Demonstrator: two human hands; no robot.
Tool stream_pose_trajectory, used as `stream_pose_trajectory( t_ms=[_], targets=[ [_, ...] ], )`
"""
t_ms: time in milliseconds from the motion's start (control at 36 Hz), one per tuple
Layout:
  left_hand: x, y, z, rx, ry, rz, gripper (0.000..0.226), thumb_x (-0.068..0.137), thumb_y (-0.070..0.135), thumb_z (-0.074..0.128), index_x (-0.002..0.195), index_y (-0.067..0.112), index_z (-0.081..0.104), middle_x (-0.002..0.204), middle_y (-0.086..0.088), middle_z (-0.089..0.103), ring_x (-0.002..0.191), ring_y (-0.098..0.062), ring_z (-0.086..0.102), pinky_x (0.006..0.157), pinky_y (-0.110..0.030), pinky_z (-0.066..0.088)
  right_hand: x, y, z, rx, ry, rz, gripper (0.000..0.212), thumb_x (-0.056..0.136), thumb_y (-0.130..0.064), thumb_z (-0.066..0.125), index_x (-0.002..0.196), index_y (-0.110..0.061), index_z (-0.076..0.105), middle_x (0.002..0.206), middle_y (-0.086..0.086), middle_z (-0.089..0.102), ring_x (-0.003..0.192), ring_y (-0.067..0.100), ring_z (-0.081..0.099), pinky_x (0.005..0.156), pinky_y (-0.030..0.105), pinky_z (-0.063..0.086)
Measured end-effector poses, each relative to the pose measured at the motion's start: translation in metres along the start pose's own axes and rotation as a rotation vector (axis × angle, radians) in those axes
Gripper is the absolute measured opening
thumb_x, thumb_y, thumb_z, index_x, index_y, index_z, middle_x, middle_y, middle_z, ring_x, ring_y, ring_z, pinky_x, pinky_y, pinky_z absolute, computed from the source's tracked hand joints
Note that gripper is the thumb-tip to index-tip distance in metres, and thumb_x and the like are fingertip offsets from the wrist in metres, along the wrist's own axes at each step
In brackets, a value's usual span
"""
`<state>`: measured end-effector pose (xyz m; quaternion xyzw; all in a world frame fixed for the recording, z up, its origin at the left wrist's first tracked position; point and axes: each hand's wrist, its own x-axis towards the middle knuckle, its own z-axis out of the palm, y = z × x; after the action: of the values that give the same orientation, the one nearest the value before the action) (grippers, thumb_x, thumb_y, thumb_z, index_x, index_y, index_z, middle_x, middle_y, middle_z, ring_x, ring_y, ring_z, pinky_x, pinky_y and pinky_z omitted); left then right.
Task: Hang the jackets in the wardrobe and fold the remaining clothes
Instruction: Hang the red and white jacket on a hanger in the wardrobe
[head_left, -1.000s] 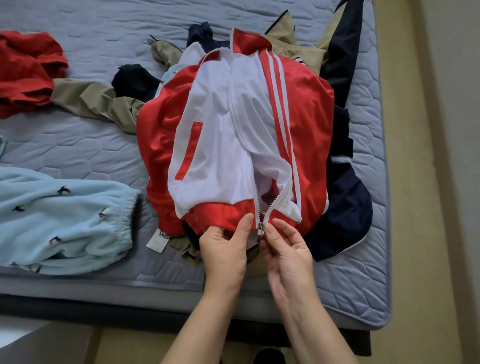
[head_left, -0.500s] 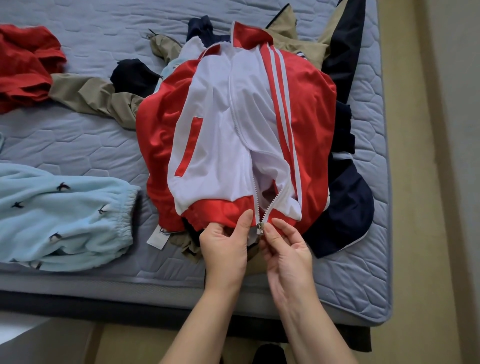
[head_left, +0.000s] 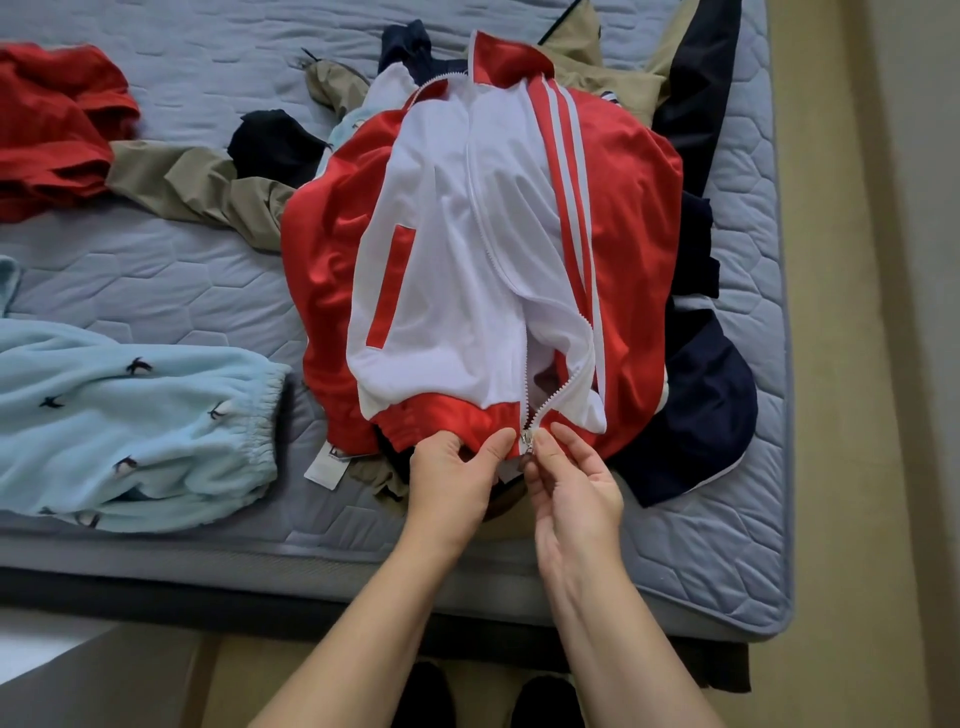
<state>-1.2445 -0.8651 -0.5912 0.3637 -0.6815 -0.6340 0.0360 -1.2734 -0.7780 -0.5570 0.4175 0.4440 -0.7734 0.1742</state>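
Note:
A red and white track jacket (head_left: 457, 270) lies front up on a heap of clothes on the bed, collar away from me. Its white zipper is joined at the hem and parted above for a short way. My left hand (head_left: 457, 480) pinches the red hem just left of the zipper. My right hand (head_left: 571, 483) pinches the metal zipper slider (head_left: 527, 441) at the bottom. Under the jacket lie a tan jacket (head_left: 197, 192) and a dark navy garment (head_left: 701, 405).
The grey quilted mattress (head_left: 727, 545) ends at its near edge just below my hands. Light blue fleece trousers (head_left: 130, 426) lie at the left. A crumpled red garment (head_left: 57, 130) sits at the far left. Beige floor (head_left: 857, 467) runs along the right side.
The hands hold the same spot at the zipper's bottom. My view has shifted slightly; the jacket and the other clothes have not moved.

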Motion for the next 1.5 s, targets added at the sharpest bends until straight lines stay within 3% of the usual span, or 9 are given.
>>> stream_pose_trajectory(
  t_ms=[222, 361, 583, 750, 917, 1083, 1250, 1361, 1500],
  targets=[
    [0.006, -0.008, -0.013, 0.028, 0.038, -0.009, 0.041, 0.078, 0.027, 0.076, 0.062, -0.006, 0.059, 0.050, 0.001, 0.048, 0.047, -0.007, 0.040, 0.047, -0.026, 0.036, 0.003, -0.004, -0.015, -0.388, -0.203, 0.087, 0.008, 0.093, -0.014, 0.058, 0.097, -0.013, 0.051, 0.082, 0.004, 0.069, 0.062, 0.012, 0.066, 0.053, 0.020, 0.044],
    [0.009, -0.003, -0.015, 0.081, 0.015, 0.024, 0.046, 0.079, 0.026, 0.075, 0.065, -0.013, 0.056, 0.054, -0.007, 0.045, 0.051, -0.013, 0.038, 0.050, -0.031, 0.033, -0.002, -0.008, -0.016, -0.628, -0.330, 0.027, 0.020, 0.084, -0.007, 0.069, 0.097, -0.013, 0.056, 0.078, 0.006, 0.073, 0.062, 0.010, 0.065, 0.053, 0.019, 0.043],
    [0.006, 0.010, -0.020, 0.156, 0.006, 0.027, 0.042, 0.080, 0.025, 0.075, 0.065, -0.011, 0.059, 0.057, -0.014, 0.052, 0.054, -0.014, 0.041, 0.052, -0.040, 0.040, 0.004, -0.011, -0.010, -1.205, -0.312, -0.560, 0.010, 0.084, -0.014, 0.070, 0.075, -0.018, 0.067, 0.063, -0.003, 0.067, 0.055, 0.006, 0.064, 0.059, 0.016, 0.048],
    [0.006, 0.014, -0.029, 0.364, -0.016, 0.052, 0.048, 0.080, 0.028, 0.075, 0.051, 0.010, 0.041, 0.047, 0.003, 0.037, 0.046, -0.011, 0.031, 0.043, -0.021, 0.027, 0.008, -0.035, -0.007, -1.659, -0.438, -0.961, 0.016, 0.091, -0.019, 0.061, 0.083, -0.009, 0.071, 0.079, 0.008, 0.071, 0.076, 0.028, 0.064, 0.070, 0.041, 0.050],
    [-0.017, 0.002, -0.039, 0.440, -0.049, 0.017, 0.052, 0.081, 0.025, 0.074, 0.050, 0.016, 0.034, 0.050, 0.005, 0.036, 0.047, -0.009, 0.033, 0.044, -0.019, 0.030, 0.020, -0.084, 0.026, -1.702, -0.278, -1.102, 0.023, 0.092, -0.016, 0.057, 0.071, -0.005, 0.061, 0.069, 0.010, 0.062, 0.070, 0.032, 0.058, 0.063, 0.038, 0.043],
    [-0.010, 0.015, -0.055, 0.579, -0.068, -0.123, 0.047, 0.082, 0.030, 0.072, 0.054, 0.013, 0.039, 0.056, 0.001, 0.042, 0.056, -0.015, 0.044, 0.047, -0.021, 0.029, 0.014, -0.095, 0.049, -1.849, -0.406, -1.147, 0.023, 0.095, -0.020, 0.055, 0.083, -0.004, 0.066, 0.075, 0.010, 0.064, 0.071, 0.029, 0.058, 0.061, 0.032, 0.036],
    [0.007, 0.053, -0.059, 0.789, -0.083, -0.175, 0.048, 0.078, 0.054, 0.066, 0.097, 0.011, 0.058, 0.095, -0.006, 0.065, 0.094, -0.029, 0.061, 0.073, -0.033, 0.048, 0.008, -0.107, 0.055, -1.821, -0.423, -1.147, 0.024, 0.095, -0.022, 0.054, 0.082, -0.006, 0.066, 0.074, 0.007, 0.064, 0.070, 0.027, 0.058, 0.062, 0.031, 0.038],
    [0.011, 0.074, -0.049, 0.988, 0.039, -0.046, 0.060, 0.074, 0.060, 0.067, 0.111, 0.016, 0.050, 0.112, -0.001, 0.061, 0.106, -0.026, 0.058, 0.081, -0.038, 0.045, 0.009, -0.112, 0.057, -1.866, -0.434, -1.141, 0.024, 0.095, -0.022, 0.053, 0.082, -0.007, 0.067, 0.075, 0.006, 0.065, 0.072, 0.027, 0.059, 0.062, 0.030, 0.034],
    [0.021, 0.091, -0.024, 1.179, 0.073, 0.255, 0.064, 0.073, 0.070, 0.060, 0.106, 0.017, 0.047, 0.105, 0.001, 0.050, 0.101, -0.021, 0.051, 0.083, -0.036, 0.039, 0.011, -0.115, 0.062, -1.864, -0.484, -1.108, 0.023, 0.094, -0.020, 0.056, 0.080, -0.006, 0.067, 0.072, 0.007, 0.064, 0.069, 0.028, 0.058, 0.063, 0.035, 0.043]
  ],
)
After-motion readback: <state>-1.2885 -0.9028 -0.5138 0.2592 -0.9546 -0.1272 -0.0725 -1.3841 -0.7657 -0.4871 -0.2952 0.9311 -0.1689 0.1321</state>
